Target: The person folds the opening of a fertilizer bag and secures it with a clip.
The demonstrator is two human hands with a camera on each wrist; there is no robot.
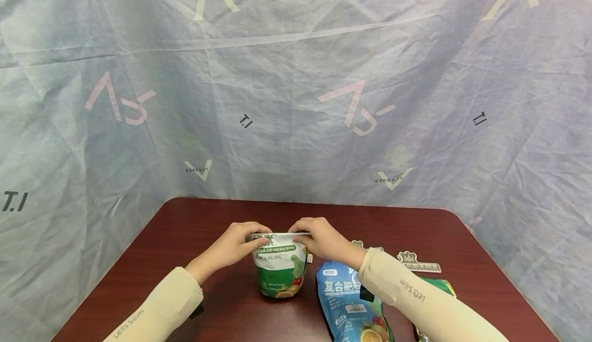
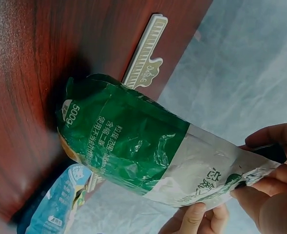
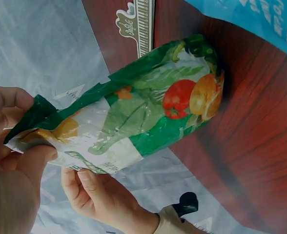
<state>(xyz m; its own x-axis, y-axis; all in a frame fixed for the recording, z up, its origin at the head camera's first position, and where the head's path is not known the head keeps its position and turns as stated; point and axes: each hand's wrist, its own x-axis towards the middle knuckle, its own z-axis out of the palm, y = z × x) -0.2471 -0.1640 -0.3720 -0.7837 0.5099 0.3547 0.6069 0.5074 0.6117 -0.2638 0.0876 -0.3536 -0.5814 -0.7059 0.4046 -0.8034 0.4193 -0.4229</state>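
A green and white fertilizer bag, printed with vegetables, stands upright on the table, its top edge folded over. My left hand pinches the top's left corner between thumb and fingers. At the opposite corner my right hand pinches the folded edge the same way. In the left wrist view the bag's green side shows, with the left fingers at the top. The right wrist view gives the bag's vegetable side, its top gripped by the right hand.
A blue fertilizer bag lies right of the green one, partly under my right forearm. Farther right lie a ruler-like clip and another green bag, mostly hidden by the sleeve. Another clip is partly behind my right wrist. A grey cloth hangs behind the table.
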